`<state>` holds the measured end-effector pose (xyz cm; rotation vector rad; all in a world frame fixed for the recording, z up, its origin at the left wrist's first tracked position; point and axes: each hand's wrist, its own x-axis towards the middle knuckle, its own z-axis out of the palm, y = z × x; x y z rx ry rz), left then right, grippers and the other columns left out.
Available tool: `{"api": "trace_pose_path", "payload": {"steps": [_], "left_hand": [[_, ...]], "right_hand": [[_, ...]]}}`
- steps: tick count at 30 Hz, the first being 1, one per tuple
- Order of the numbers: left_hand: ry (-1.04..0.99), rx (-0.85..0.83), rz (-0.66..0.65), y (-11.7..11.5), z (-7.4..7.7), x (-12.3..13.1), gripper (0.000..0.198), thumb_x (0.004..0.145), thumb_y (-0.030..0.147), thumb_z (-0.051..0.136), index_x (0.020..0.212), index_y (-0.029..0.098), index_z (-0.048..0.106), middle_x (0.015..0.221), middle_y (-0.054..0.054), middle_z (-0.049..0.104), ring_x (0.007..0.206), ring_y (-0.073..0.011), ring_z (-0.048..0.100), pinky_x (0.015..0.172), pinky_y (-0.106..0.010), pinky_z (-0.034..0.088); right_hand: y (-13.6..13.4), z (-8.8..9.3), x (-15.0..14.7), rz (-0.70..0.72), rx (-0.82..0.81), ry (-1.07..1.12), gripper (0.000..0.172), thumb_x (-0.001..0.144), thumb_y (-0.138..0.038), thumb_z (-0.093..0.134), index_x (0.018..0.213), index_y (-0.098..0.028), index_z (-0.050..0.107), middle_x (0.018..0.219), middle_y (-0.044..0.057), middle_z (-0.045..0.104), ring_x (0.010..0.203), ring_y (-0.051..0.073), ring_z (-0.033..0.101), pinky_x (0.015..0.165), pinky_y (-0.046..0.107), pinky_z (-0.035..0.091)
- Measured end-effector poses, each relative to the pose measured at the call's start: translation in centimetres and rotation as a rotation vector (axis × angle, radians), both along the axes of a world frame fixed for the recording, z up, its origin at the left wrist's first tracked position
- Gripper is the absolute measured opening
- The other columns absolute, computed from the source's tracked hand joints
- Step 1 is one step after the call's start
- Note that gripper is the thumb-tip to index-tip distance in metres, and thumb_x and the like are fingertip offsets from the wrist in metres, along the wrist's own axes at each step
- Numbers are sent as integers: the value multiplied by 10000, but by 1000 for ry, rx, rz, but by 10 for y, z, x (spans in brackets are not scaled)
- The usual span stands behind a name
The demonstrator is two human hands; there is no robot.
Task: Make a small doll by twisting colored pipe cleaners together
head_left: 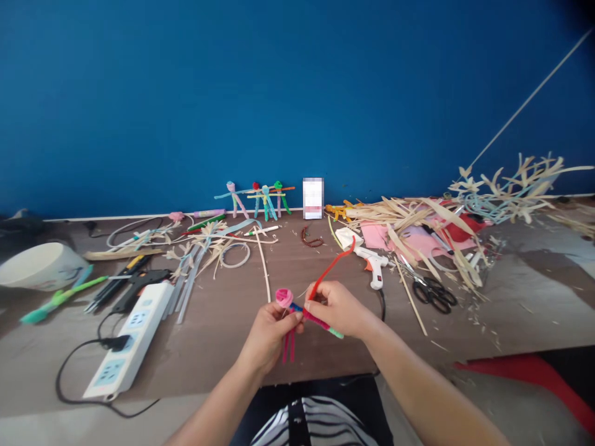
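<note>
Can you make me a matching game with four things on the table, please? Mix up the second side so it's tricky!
Things:
1. power strip
2. scissors
3. orange-red pipe cleaner
4. four small pipe-cleaner figures

Where or how:
A. pinched in the right hand
B. in a row against the blue wall
C. to the right of the white glue gun
D. with a black plug in it

Right pairs: 1-D, 2-C, 3-A, 4-B

The fuzzy figure point(317, 319) slanted, pink head point(284, 298) toward ten o'clock. A red strand point(331, 268) curved toward one o'clock.
</note>
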<state>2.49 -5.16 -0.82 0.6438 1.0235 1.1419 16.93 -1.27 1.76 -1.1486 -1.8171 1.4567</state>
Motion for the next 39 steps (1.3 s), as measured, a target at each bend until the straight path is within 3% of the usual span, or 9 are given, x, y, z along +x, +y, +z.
{"api": "trace_pose_path", "payload": {"steps": [7,11,14,20,25,28,34,39], "left_hand": [[33,-8,4,-1,-4,1,156,516,177,720,562,110,587,491,18,540,435,-70,488,476,-185,398],[84,22,25,-1,-1,0,146,523,174,710,542,111,580,464,15,541,435,-70,484,474,-178,393],[125,37,35,-1,2,0,135,519,164,706,524,114,581,452,10,549,438,-76,494,478,-178,402],[128,100,0,-3,2,-1,107,539,167,701,552,120,606,520,-18,595,504,-114,551,535,-214,453],[6,116,46,-5,5,0,157,503,179,728,603,137,615,561,0,602,481,-88,534,512,-194,446],[-108,40,108,-4,7,2,196,477,193,744,593,144,594,534,20,589,462,-73,520,481,-177,432],[-207,-9,193,-2,7,11,168,584,235,685,605,146,544,500,41,545,462,-88,520,459,-206,446],[-213,52,360,3,3,20,160,592,196,680,650,155,536,553,43,577,490,-84,535,456,-185,442]], "right_hand": [[0,-6,1,0,28,-20,60,687,-171,488,662,-152,539,567,-30,527,521,79,460,485,180,354],[0,-6,-1,-37,-35,44,45,665,-173,514,656,-151,552,583,-27,537,543,82,476,507,187,368],[0,-1,-3,-72,-191,181,15,629,-159,542,640,-150,540,565,-39,528,521,68,480,504,178,377],[4,5,-2,-48,-617,411,110,568,-189,581,647,-141,520,489,-40,557,413,84,524,414,184,405],[7,-7,-1,117,-827,590,141,573,-193,592,673,-134,510,500,-3,608,395,115,554,394,208,439],[5,-16,-7,127,-897,681,125,598,-207,596,665,-137,517,455,-16,581,371,107,530,376,207,435],[-13,-29,-27,-123,-744,892,116,625,-223,631,637,-134,557,440,-43,527,334,47,427,342,155,346],[-24,-32,-39,-400,-501,812,153,658,-259,626,612,-124,572,385,-62,452,344,42,391,361,154,321]]}}
